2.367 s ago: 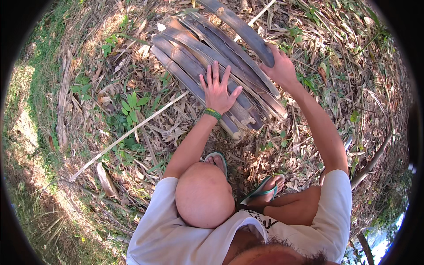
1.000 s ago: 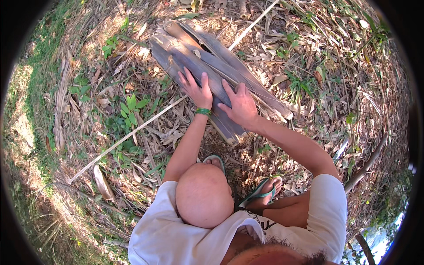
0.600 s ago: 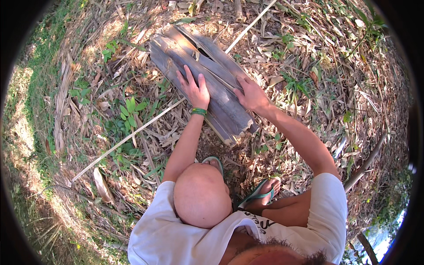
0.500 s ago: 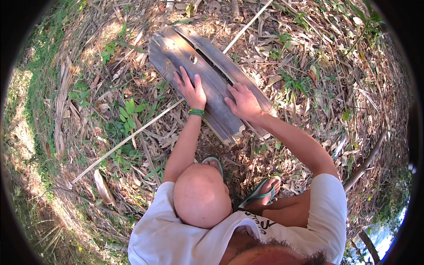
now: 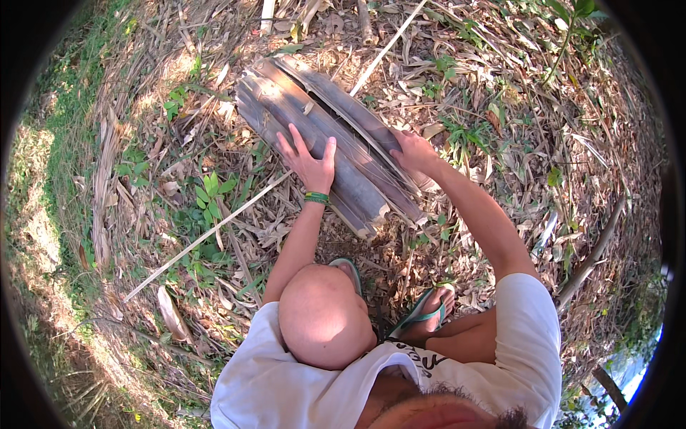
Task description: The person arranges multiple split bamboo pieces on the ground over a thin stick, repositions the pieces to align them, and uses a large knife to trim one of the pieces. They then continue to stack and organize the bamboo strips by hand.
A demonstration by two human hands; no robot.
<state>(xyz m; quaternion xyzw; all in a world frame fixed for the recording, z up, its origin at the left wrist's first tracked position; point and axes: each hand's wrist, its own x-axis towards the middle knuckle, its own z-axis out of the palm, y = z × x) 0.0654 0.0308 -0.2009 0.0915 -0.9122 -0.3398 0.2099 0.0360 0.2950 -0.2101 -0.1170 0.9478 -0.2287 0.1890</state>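
Just beyond the green-strapped sandals (image 5: 431, 315), a pile of long strips (image 5: 320, 120) lies slantwise on dry leaves (image 5: 471, 250), near ends to the right. The strips are grey-brown, slightly curved, ragged at the ends, with a dark gap along the right side. The left hand (image 5: 314, 169) rests, fingers spread, on the left side; the right hand (image 5: 416, 154), apart from it, bends at the right edge, its grip unclear. Half a second ago it lay nearer the middle.
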